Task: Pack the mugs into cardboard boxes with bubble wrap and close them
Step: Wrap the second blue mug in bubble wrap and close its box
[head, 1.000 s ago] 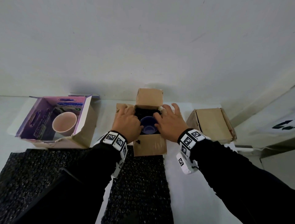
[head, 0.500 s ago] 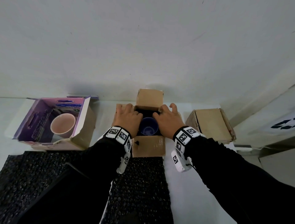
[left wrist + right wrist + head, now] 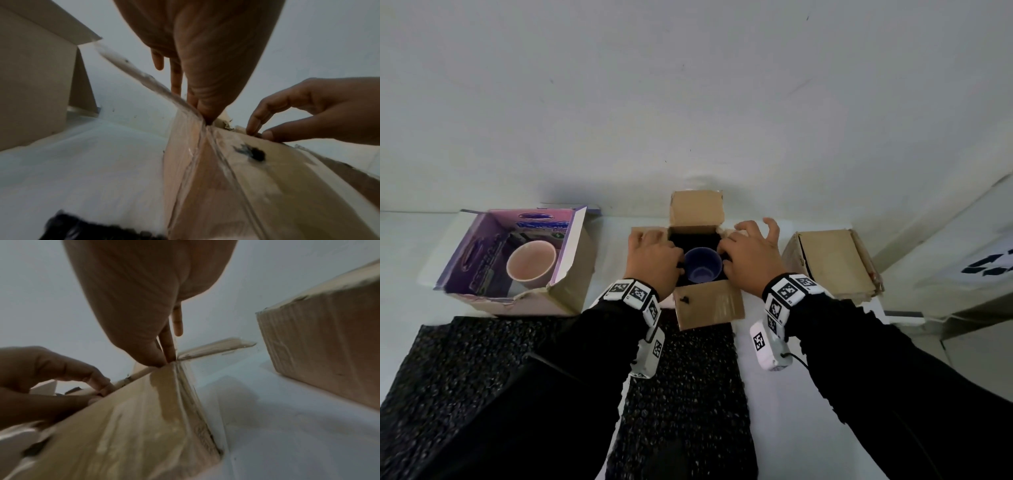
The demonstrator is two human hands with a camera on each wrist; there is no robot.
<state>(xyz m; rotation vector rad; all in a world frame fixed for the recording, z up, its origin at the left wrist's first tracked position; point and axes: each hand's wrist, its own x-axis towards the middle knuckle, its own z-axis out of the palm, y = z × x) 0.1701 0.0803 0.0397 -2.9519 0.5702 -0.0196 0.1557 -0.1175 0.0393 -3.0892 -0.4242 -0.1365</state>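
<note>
- A person's left hand (image 3: 652,265) and right hand (image 3: 751,262) rest on opposite top edges of an open cardboard box (image 3: 707,305), fingers loosely spread and gripping nothing.
- A blue mug (image 3: 703,270) sits upright inside the box, between the hands.
- A pink mug (image 3: 530,263) stands in a purple box (image 3: 571,274) at left.
- A closed box (image 3: 834,262) sits at right; black bubble wrap (image 3: 688,394) lies in front.

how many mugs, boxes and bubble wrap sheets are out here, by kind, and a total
Mugs: 2, the blue mug and the pink mug.
Boxes: 3, the open brown box, the purple box and the closed brown box.
Black bubble wrap sheets: 2, the left sheet and the middle sheet.
Total: 7.
</note>
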